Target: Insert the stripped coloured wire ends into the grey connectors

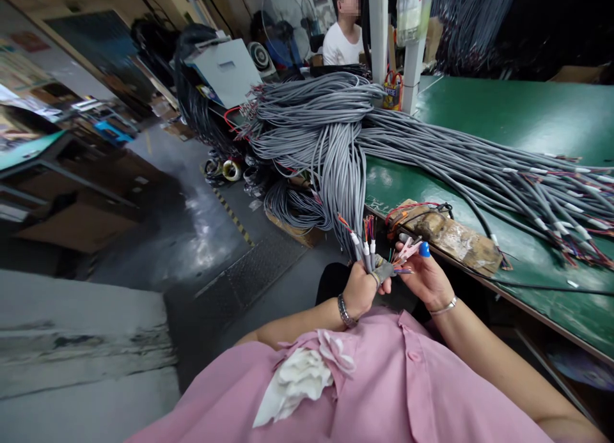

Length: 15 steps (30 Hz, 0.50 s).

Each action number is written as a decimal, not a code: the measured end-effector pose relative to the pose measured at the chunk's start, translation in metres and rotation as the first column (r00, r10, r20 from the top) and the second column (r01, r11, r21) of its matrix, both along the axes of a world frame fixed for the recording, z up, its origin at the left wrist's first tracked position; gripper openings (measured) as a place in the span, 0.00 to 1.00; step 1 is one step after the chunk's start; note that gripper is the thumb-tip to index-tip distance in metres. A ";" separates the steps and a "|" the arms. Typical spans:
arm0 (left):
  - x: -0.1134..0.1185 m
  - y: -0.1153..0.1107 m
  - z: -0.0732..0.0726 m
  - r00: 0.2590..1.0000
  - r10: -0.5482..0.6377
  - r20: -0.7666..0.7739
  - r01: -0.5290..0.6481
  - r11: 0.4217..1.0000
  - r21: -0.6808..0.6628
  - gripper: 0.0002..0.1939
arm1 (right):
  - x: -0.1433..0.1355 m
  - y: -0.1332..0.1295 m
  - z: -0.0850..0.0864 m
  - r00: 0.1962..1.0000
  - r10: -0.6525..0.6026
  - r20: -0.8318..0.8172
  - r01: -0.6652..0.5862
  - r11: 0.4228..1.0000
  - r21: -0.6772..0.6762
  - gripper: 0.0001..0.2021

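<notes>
My left hand (362,288) is closed around several grey cable ends (369,259) with white bands and bare coloured wires fanning out at the tips. Dark wrapping covers its thumb or finger. Just to the right, my right hand (426,278) pinches a small pink tool (407,250), perhaps a clip, beside the coloured wires of one cable end. A blue cap sits on one of its fingertips. A thick bundle of grey cables (336,168) hangs over the table's near left edge, above my hands.
On the green table (484,107), more grey cables (460,155) stretch right. A worn wooden block (451,238) with a black cord lies near the front edge. A white box (225,72) stands behind at the left. A person in a white shirt (341,45) is in the background.
</notes>
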<state>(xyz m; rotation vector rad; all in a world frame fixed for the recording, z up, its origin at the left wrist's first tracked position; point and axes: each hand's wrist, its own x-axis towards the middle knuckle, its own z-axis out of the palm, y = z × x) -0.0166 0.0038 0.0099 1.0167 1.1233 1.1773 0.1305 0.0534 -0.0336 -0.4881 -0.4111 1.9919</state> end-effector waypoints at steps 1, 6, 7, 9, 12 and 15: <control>0.000 -0.001 -0.001 1.000 -0.005 0.002 0.005 1.000 0.010 0.18 | 0.000 -0.001 0.000 1.000 0.003 -0.009 -0.003 1.000 -0.002 0.10; -0.004 -0.006 -0.001 0.999 -0.038 -0.001 0.038 0.998 0.051 0.20 | 0.000 -0.004 0.003 0.999 0.009 -0.041 -0.010 1.000 -0.012 0.12; -0.006 -0.007 -0.001 0.999 -0.040 -0.004 0.041 0.997 0.060 0.21 | 0.000 -0.005 0.005 0.999 0.009 -0.035 -0.010 1.000 -0.010 0.13; -0.008 -0.009 0.001 0.999 -0.045 -0.012 0.045 0.996 0.079 0.21 | 0.001 -0.006 0.009 1.000 0.000 -0.008 0.000 1.000 0.001 0.12; -0.010 -0.010 0.003 0.999 -0.035 -0.026 0.037 0.995 0.097 0.21 | 0.003 -0.007 0.014 0.998 -0.017 0.065 0.014 0.999 0.043 0.12; -0.007 -0.009 0.002 1.000 -0.004 -0.017 0.006 0.996 0.084 0.19 | 0.004 -0.008 0.015 0.991 -0.039 0.130 0.027 0.996 0.087 0.12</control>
